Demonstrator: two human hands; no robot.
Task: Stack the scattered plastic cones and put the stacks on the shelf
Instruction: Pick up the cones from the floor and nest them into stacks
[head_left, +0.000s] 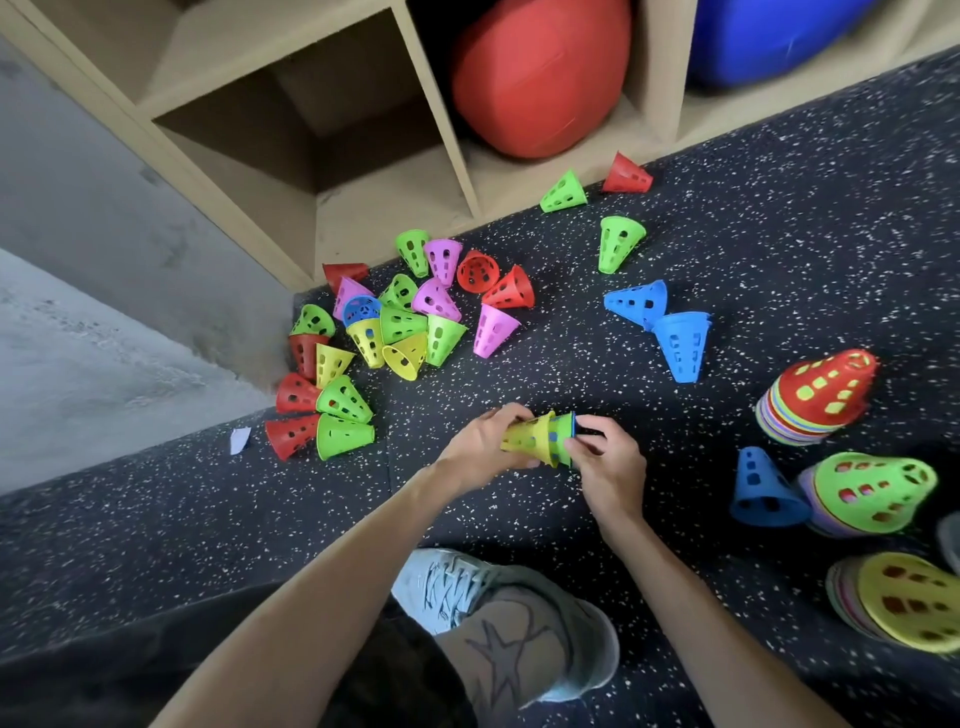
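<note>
Both hands hold a short sideways stack of cones (540, 439), yellow outside with green and blue rims showing. My left hand (480, 447) grips its narrow end; my right hand (605, 462) grips the wide end. A pile of several loose perforated cones (395, 322) in red, green, yellow, purple and blue lies on the floor beyond, near the shelf corner. Single cones lie further right: green (615, 249), green (563, 192), red (626, 174), blue (639, 304), blue (683, 345). Finished stacks sit at right: red-topped (821, 397), green-topped (872, 491), yellow-topped (904, 603).
The wooden shelf (395, 208) stands ahead with an empty cubby at left, a red ball (535, 78) and a blue ball (769, 36) in other cubbies. A lone blue cone (763, 491) stands by the green-topped stack. My shoe (467, 587) rests on the speckled floor. A paper scrap (240, 440) lies left.
</note>
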